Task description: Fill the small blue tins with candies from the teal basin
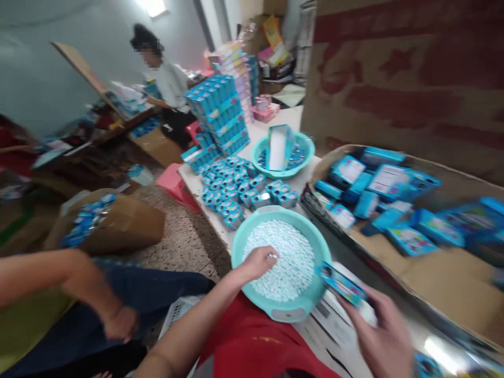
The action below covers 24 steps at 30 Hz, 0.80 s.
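Note:
My left hand reaches into a teal basin full of small pale blue pieces; its fingers are curled down into the pile, pinching some. Just right of the basin, my right hand grips a small flat blue box by its near end. The box is tilted and blurred by motion. Both hands are over the near end of a white table.
Another person's bare arm crosses the lower left. A cardboard tray of blue boxes lies right. Rows of small blue packs, a second teal basin and stacked blue boxes lie ahead. A seated person works behind.

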Available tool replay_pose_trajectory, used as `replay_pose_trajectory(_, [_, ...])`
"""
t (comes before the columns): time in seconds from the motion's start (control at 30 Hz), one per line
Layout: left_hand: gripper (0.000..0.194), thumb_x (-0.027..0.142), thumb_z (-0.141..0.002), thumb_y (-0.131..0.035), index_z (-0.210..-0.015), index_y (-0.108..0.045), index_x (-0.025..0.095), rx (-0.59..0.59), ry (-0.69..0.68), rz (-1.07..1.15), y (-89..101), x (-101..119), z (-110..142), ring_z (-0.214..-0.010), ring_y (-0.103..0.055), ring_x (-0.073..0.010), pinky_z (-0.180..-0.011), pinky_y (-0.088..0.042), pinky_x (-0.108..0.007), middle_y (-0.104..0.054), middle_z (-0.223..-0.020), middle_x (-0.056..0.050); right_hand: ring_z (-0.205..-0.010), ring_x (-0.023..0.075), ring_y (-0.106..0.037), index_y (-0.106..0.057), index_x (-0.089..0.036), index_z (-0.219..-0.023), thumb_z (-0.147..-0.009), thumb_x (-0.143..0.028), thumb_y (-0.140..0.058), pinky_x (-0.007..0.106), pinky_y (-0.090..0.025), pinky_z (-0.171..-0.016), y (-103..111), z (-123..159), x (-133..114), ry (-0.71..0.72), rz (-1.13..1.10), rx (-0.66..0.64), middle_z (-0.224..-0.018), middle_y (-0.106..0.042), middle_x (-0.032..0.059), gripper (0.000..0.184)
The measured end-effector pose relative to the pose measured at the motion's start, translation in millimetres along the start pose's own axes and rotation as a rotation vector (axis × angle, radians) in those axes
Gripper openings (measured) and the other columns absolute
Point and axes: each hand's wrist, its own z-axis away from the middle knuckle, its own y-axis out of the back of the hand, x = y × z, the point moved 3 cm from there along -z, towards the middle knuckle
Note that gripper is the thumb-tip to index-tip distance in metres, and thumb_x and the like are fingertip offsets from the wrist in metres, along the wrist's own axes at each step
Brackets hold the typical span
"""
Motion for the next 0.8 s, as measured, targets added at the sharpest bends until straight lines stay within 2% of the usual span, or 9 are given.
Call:
replay_pose_trajectory(0.13, [0.02, 0.022, -0.08, -0.049, -0.092, -0.065, 0.018, 0.036, -0.304, -0.186, 21.3, 61, 0, -0.086, -0.058, -0.0161, -0.081, -0.044, -0.028, -0.065, -0.091, -0.002, -0.084, 0.0227, -0.059, -0.062, -0.021, -0.095, -0.08, -0.044, -0.063, 0.035, -0.048, -0.074, -39, -15, -24, 0.066, -0.153, -0.109, -0.09, -0.064, 0.0056, 0.028])
replay_pose_trajectory(0.23, [0.026, 0.017, -0.081, -0.046, -0.098, -0.065, 0.018, -0.03, -0.418, -0.316, 12.6, 81, 4, -0.093, -0.057, -0.0174, -0.086, -0.043, -0.029, -0.064, -0.096, -0.004, -0.084, 0.022, -0.059, -0.061, -0.022, -0.095, -0.079, -0.041, -0.065, 0.035, -0.048, -0.076, -57, -19, -26, 0.043, -0.19, -0.135, -0.09, -0.063, 0.0047, 0.026])
replay_pose_trajectory(0.37, [0.037, 0.009, -0.08, -0.04, -0.106, -0.063, 0.02, -0.096, -0.48, -0.336, -2.2, 78, 6, -0.101, -0.055, -0.0173, -0.091, -0.043, -0.03, -0.062, -0.105, -0.005, -0.084, 0.0226, -0.059, -0.062, -0.022, -0.094, -0.077, -0.041, -0.067, 0.036, -0.049, -0.076, -64, -17, -24, 0.006, -0.231, -0.179, -0.09, -0.064, 0.0048, 0.026])
replay_pose_trajectory(0.47, [0.035, 0.01, -0.083, -0.038, -0.106, -0.063, 0.021, -0.029, -0.505, -0.251, 2.4, 75, 5, -0.101, -0.056, -0.0164, -0.093, -0.042, -0.03, -0.063, -0.104, -0.004, -0.084, 0.0229, -0.06, -0.062, -0.022, -0.093, -0.076, -0.041, -0.068, 0.037, -0.049, -0.076, -64, -18, -22, -0.015, -0.26, -0.184, -0.089, -0.064, 0.0046, 0.027])
replay_pose_trajectory(0.53, [0.038, 0.012, -0.081, -0.041, -0.114, -0.059, 0.021, -0.013, -0.525, -0.273, 5.7, 76, 7, -0.11, -0.052, -0.0176, -0.097, -0.04, -0.032, -0.059, -0.115, -0.005, -0.085, 0.023, -0.06, -0.062, -0.022, -0.094, -0.076, -0.04, -0.069, 0.037, -0.049, -0.077, -65, -18, -23, -0.021, -0.281, -0.165, -0.09, -0.064, 0.0048, 0.027])
replay_pose_trajectory(0.6, [0.045, 0.013, -0.078, -0.047, -0.122, -0.053, 0.022, -0.084, -0.54, -0.376, 3.0, 79, 9, -0.116, -0.048, -0.0196, -0.1, -0.037, -0.033, -0.055, -0.124, -0.005, -0.088, 0.023, -0.06, -0.062, -0.022, -0.096, -0.077, -0.038, -0.068, 0.038, -0.05, -0.079, -67, -18, -25, -0.007, -0.322, -0.19, -0.093, -0.064, 0.0054, 0.026])
replay_pose_trajectory(0.7, [0.038, 0.021, -0.079, -0.054, -0.117, -0.055, 0.023, -0.159, -0.509, -0.524, -1.2, 82, 10, -0.108, -0.053, -0.0204, -0.094, -0.041, -0.032, -0.06, -0.114, -0.004, -0.099, 0.0247, -0.059, -0.059, -0.023, -0.105, -0.078, -0.038, -0.067, 0.04, -0.049, -0.085, -68, -18, -27, 0.026, -0.38, -0.226, -0.106, -0.062, 0.008, 0.032])
replay_pose_trajectory(0.73, [0.034, 0.025, -0.08, -0.055, -0.114, -0.057, 0.023, -0.104, -0.477, -0.535, 3.0, 81, 9, -0.104, -0.055, -0.0201, -0.091, -0.042, -0.031, -0.062, -0.109, -0.004, -0.104, 0.0259, -0.057, -0.057, -0.022, -0.109, -0.077, -0.04, -0.068, 0.042, -0.048, -0.087, -65, -18, -26, 0.017, -0.375, -0.205, -0.111, -0.06, 0.0093, 0.038])
replay_pose_trajectory(0.8, [0.032, 0.031, -0.082, -0.056, -0.112, -0.056, 0.021, 0.117, -0.375, -0.527, 24.8, 77, 7, -0.103, -0.056, -0.02, -0.088, -0.043, -0.03, -0.062, -0.109, -0.004, -0.108, 0.0279, -0.055, -0.054, -0.021, -0.116, -0.076, -0.044, -0.067, 0.045, -0.046, -0.091, -50, -20, -20, -0.051, -0.312, -0.121, -0.117, -0.058, 0.0115, 0.048])
